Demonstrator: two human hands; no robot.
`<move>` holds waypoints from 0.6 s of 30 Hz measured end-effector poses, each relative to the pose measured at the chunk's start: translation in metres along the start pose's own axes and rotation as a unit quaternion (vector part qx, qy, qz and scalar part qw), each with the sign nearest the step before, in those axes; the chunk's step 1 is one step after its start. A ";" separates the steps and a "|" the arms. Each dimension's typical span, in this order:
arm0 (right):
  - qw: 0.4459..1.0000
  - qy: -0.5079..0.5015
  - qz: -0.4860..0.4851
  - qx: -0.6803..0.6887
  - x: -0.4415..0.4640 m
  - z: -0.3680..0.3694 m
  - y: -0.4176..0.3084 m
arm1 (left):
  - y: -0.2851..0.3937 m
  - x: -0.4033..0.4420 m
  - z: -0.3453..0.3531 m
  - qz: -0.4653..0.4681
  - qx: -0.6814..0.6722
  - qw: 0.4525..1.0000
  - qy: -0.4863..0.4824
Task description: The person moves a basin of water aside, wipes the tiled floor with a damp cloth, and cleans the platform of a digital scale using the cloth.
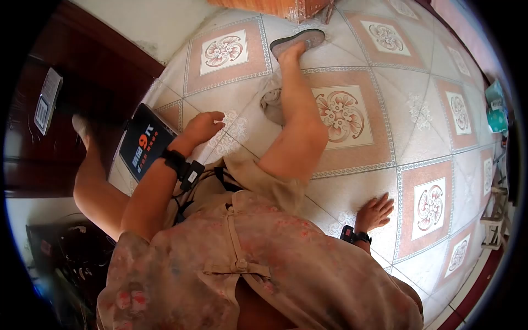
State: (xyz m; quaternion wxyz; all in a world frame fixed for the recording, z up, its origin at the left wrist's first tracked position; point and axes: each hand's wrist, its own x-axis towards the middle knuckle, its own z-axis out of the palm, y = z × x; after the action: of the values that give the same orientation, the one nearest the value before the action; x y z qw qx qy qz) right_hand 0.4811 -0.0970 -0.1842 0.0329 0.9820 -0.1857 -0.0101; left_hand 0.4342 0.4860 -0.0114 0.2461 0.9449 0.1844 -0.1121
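My left hand hangs above the tiled floor with its fingers curled together; no object shows in it. A black strap with a small device is on that wrist. Beside this forearm stands a dark flat box with white and orange printing. My right hand is spread, palm down, on or just over a pale tile, holding nothing. A small black device is strapped to the right wrist. A crumpled grey cloth lies by my bent leg.
Patterned tiles cover the floor around me. My shoe is near a wooden piece of furniture. Dark red furniture stands at the left, with a printed packet by it. Teal items and a pale rack are at the right.
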 end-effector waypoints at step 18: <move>1.000 0.012 -0.004 0.015 -0.004 -0.006 0.004 | 0.055 0.047 -0.014 0.095 0.123 0.985 -0.078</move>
State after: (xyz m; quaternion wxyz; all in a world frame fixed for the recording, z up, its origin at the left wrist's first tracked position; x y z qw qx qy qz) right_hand 0.4758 -0.0987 -0.1781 0.0201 0.9831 -0.1819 0.0046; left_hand 0.5006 0.4619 0.0098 0.1513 0.9695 0.0588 -0.1836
